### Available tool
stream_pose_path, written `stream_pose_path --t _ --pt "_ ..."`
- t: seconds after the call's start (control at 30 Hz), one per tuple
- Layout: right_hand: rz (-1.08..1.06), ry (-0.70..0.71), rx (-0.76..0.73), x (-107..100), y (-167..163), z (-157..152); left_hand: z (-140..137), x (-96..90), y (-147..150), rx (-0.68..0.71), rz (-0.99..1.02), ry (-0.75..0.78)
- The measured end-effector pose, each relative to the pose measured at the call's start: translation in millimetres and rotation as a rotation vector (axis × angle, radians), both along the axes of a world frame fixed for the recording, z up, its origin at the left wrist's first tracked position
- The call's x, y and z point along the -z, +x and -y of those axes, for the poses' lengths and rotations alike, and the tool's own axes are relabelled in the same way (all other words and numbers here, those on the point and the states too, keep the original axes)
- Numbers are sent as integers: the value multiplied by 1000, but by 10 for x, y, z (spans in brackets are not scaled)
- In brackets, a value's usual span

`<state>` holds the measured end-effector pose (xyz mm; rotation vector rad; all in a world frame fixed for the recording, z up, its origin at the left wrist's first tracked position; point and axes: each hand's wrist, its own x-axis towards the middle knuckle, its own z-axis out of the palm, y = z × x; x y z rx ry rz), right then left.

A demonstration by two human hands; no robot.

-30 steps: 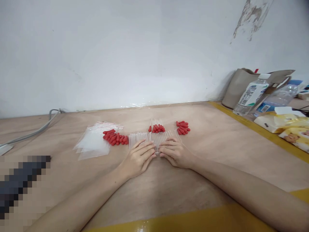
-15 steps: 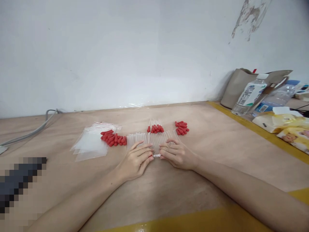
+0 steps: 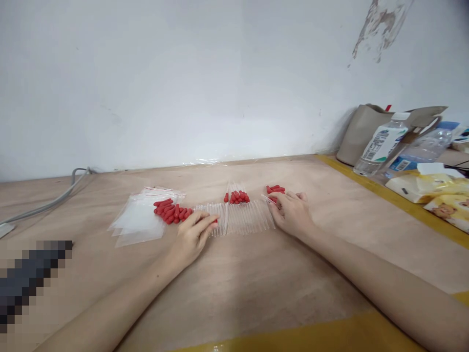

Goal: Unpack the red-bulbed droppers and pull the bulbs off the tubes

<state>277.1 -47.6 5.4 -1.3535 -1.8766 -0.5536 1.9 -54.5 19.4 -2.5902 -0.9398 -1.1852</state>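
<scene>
My left hand (image 3: 196,234) pinches a red rubber bulb (image 3: 215,221), mostly hidden by the fingers, above the left end of a row of clear dropper tubes (image 3: 249,217). My right hand (image 3: 293,212) has its thumb and fingers closed on a thin clear tube (image 3: 268,198), at the small right pile of red bulbs (image 3: 275,188). Part of that pile is behind the fingers. Behind the row lie several droppers (image 3: 239,196), red bulbs towards me and clear tubes pointing away. A larger heap of red bulbs (image 3: 171,211) lies left of the row.
Clear plastic zip bags (image 3: 137,222) lie under and beside the left heap. A grey cable (image 3: 54,208) and a pixelated dark object (image 3: 32,274) are at left. On the right stand a water bottle (image 3: 383,144), a grey-brown bag (image 3: 357,132) and a yellow tissue pack (image 3: 414,187).
My hands were together at the front of the tube row and have parted. The right moved right and away to the small bulb pile with a tube; the left moved slightly left with a bulb.
</scene>
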Motion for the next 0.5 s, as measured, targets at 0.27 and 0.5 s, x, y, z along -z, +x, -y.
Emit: stream_pose_path --t 0.27,0.5 --pt "62 -58 5 54 -93 32 -341 -459 -556 -467 14 -240" --pt "102 -39 -67 78 -127 72 -489 -728 -982 -588 79 -502"
